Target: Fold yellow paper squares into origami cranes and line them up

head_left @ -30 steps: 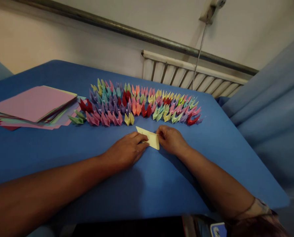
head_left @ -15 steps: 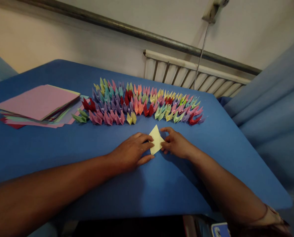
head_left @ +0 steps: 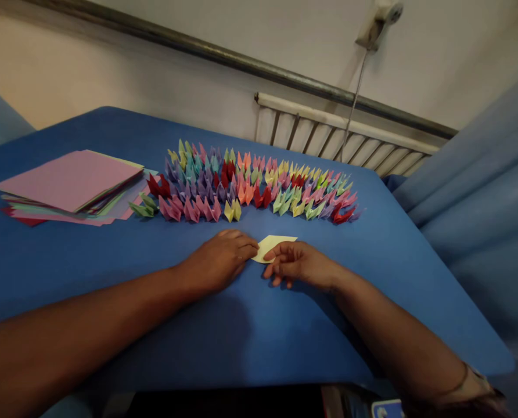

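A small pale yellow folded paper [head_left: 274, 240] lies slanted on the blue table. My left hand [head_left: 219, 258] is closed at its left corner, fingertips pinching the edge. Over the paper's near side reaches my right hand [head_left: 296, 262], its fingers bent and apart; a fingertip touches the paper, and I see no grip on it. The right hand hides part of the near edge. Beyond both hands stand several rows of folded paper cranes [head_left: 204, 208] in pink, purple, red, yellow, green and blue.
A stack of coloured paper sheets [head_left: 69, 180] lies at the left of the blue table [head_left: 180, 342]. Behind the table are a radiator [head_left: 328, 123] and a metal pipe [head_left: 224, 55] along the wall. A blue curtain [head_left: 489, 215] hangs at the right.
The yellow paper has turned from pointing away to lying sideways. My left hand has drawn its fingers together at the left corner. My right hand has moved left, over the paper.
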`<state>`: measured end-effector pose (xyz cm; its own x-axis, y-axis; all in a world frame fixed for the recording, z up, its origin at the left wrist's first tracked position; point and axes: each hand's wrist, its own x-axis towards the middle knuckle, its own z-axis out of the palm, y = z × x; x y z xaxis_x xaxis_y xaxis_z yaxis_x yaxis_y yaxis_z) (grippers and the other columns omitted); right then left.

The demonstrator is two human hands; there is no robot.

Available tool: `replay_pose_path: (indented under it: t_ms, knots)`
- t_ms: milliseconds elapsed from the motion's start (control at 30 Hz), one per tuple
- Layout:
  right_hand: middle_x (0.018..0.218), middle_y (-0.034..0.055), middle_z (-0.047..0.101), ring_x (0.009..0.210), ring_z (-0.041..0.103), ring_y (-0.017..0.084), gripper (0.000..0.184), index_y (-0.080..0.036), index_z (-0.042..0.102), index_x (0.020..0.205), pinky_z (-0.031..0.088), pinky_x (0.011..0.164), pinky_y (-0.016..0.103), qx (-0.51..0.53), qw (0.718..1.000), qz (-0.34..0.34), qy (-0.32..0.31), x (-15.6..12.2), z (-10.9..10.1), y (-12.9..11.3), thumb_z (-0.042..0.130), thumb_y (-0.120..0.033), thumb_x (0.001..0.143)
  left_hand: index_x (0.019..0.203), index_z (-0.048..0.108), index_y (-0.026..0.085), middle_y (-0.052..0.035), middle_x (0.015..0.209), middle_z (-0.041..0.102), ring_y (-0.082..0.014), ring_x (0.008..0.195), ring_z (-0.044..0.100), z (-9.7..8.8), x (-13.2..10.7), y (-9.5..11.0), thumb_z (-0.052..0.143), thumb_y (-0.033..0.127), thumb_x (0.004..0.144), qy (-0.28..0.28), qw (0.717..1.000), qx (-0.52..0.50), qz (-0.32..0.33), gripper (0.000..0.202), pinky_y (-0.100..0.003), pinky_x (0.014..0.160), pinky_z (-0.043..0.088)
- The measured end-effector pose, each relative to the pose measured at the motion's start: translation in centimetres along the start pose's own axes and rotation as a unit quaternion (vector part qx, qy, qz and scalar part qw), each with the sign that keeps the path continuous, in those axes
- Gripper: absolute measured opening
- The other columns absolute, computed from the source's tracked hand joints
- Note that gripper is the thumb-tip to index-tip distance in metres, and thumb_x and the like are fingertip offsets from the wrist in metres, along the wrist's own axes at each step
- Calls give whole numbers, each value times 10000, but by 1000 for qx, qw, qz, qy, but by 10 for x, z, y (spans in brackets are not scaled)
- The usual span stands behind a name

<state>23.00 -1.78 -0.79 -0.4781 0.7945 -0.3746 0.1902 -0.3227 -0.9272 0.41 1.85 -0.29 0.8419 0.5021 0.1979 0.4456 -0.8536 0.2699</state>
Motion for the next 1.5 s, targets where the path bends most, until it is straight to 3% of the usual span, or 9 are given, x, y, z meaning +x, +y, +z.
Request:
replay_pose_path:
  t_ms: [100,233,400,600,800,1033,1233,1400,1500]
  knots:
    - [707,-37,600,593,541,104,302,-201,569,1044,420,574,234,-182,975,-86,96,2,-8,7,527,-80,771,1085,636,176,-74,1103,664,-231,1030,570,-1,-1,0,482,154,898,-9,1000,-12,-13,244,-395,940,409]
    - [906,13,583,778,548,143,370,-222,606,1093,448,738,297,-410,887,-144,156,-3,-13,2,598,-93,746,1079,619,175,-75,1095,642,-228,1023,556,1,0,2,536,231,896,-10,998,-48,-32,208,-387,936,418]
    - [1055,54,552,995,523,202,346,-222,600,1074,418,895,363,-473,845,-192,159,-8,-3,-7,655,-125,747,1016,617,174,-73,1017,631,-227,980,546,5,1,-2,575,280,896,-1,996,-77,-49,165,-370,880,434]
    - [851,16,547,814,524,157,51,-192,578,851,418,766,300,-447,852,-226,153,0,-5,2,606,-151,837,975,619,183,-58,998,626,-220,967,541,4,3,-5,598,321,887,4,994,-101,-52,165,-359,871,429]
    - [788,-5,528,760,521,132,150,-193,565,755,396,710,268,-404,874,-207,174,9,-8,8,570,-214,903,893,644,172,-45,947,644,-194,904,559,3,8,-4,500,250,925,24,990,-110,-88,167,-354,861,430]
    - [786,-8,540,736,513,130,117,-194,573,770,386,683,267,-413,868,-190,198,10,-7,10,605,-223,878,980,630,181,-38,936,650,-201,903,572,5,10,0,561,268,883,41,980,-119,-152,147,-331,800,454]
    - [790,-8,540,740,516,129,119,-192,555,773,395,692,271,-422,862,-189,210,9,-5,9,581,-215,888,1023,641,186,-39,963,670,-204,920,567,8,11,-2,554,346,923,35,989,-100,-101,207,-335,818,436]
    - [799,-4,538,739,521,134,116,-199,545,774,405,688,274,-438,853,-182,218,10,-4,10,574,-216,885,927,652,184,-26,875,666,-187,835,557,8,13,-2,540,260,921,33,992,-72,-94,136,-324,779,419]
    - [883,20,568,783,544,150,42,-201,572,913,435,720,287,-446,844,-191,228,10,-5,12,573,-189,872,928,656,179,-26,870,667,-187,833,557,8,14,-1,545,209,906,34,993,-64,-90,118,-319,774,418]
